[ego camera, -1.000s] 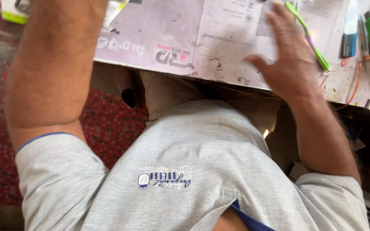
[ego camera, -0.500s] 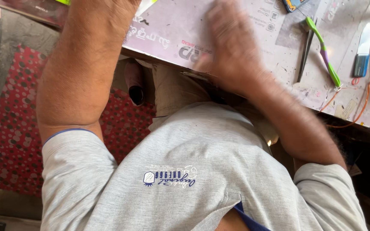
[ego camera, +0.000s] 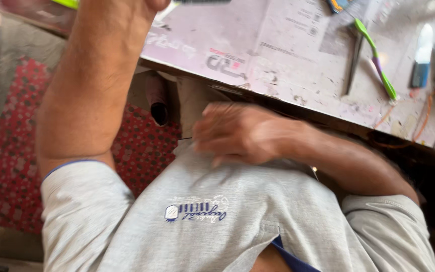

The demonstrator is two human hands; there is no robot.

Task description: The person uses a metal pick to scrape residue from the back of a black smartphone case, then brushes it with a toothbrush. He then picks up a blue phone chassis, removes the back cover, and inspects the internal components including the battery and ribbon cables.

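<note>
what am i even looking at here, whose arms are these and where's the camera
The camera sits on a person's head and looks down their own body, so you see a grey shirt and two bare arms. The right hand, blurred, is at the shirt front below the table edge; whether it holds anything is unclear. The left hand is cut off at the top edge, only its forearm shows. The worn table carries green-handled tweezers and other small tools. A red patterned cushion lies beside the person.
</note>
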